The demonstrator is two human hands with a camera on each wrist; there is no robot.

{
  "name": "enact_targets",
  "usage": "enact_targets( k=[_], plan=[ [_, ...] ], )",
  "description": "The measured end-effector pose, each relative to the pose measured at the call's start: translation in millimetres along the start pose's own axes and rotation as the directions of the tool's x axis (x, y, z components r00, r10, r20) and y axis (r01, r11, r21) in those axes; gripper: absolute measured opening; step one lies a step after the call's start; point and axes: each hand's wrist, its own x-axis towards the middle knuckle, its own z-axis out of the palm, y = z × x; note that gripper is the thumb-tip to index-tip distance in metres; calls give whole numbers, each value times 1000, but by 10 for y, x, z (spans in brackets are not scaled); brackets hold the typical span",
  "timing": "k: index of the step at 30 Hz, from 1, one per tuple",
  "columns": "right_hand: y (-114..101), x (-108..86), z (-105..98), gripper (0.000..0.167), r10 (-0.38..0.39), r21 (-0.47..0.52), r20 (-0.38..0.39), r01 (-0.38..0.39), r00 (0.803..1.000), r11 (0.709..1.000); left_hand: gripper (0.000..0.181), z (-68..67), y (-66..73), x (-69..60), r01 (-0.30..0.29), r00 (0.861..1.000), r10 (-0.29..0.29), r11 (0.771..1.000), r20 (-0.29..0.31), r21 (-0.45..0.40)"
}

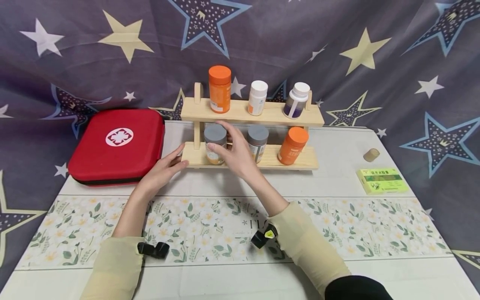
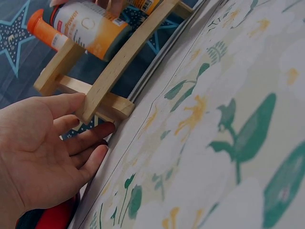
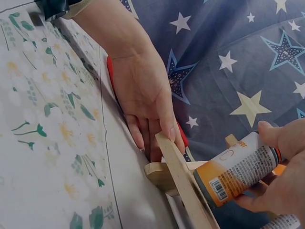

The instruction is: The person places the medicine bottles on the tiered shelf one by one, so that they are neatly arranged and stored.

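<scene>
A two-tier wooden rack point(image 1: 193, 110) stands at the back of the table. On its lower shelf, my right hand point(image 1: 238, 154) grips a grey-capped supplement bottle point(image 1: 215, 134) at the left, thumb on one side and fingers on the other. In the right wrist view this bottle point(image 3: 236, 169) has a white and orange label. Fairly straight fingers of my left hand point(image 1: 159, 173) touch the left end of the lower shelf. A second grey-capped bottle point(image 1: 257, 135) and a tilted orange bottle point(image 1: 292, 146) are further right on that shelf.
The upper shelf bears an orange bottle point(image 1: 220, 89), a small white-capped bottle point(image 1: 258, 98) and a dark purple one point(image 1: 296, 101). A red first-aid case point(image 1: 116, 150) lies left of the rack. Rightward are a cork-like stopper point(image 1: 371, 155) and a green box point(image 1: 382, 181).
</scene>
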Motion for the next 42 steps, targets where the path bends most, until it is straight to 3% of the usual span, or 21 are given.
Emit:
enact_targets(
  k=[25, 37, 42],
  plan=[
    [68, 37, 3, 64, 5, -35, 17, -4, 1000, 999, 77, -4, 2, 1, 9, 1000, -9, 1000, 8, 0],
    [74, 18, -15, 72, 29, -81, 37, -26, 999, 996, 77, 17, 2, -4, 12, 1000, -12, 1000, 0, 5],
    [48, 3, -4, 83, 12, -118, 20, -10, 1000, 993, 77, 14, 18, -15, 7, 1000, -7, 1000, 1, 9]
  ],
)
